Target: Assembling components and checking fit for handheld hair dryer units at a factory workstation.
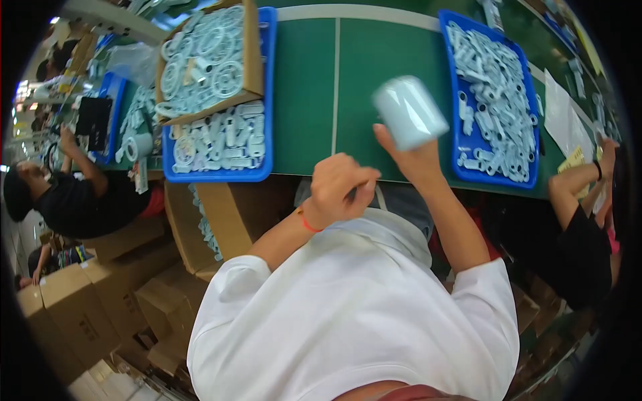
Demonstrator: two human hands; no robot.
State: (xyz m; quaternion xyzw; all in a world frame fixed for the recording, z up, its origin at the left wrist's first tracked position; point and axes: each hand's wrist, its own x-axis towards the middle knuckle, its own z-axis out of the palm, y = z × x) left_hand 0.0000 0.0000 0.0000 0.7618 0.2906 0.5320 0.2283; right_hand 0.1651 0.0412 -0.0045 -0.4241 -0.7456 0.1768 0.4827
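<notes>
right hand (pixel 416 159) grips pale cylinder (pixel 409 111), raised | left hand (pixel 338 187) fisted, contents unclear | blue tray (pixel 528 100) right of cylinder | second tray (pixel 267 100) beyond the left hand

Bare green table (pixel 314 87) lies open between two blue trays (pixel 267 100) (pixel 449 87) of white parts.
</notes>
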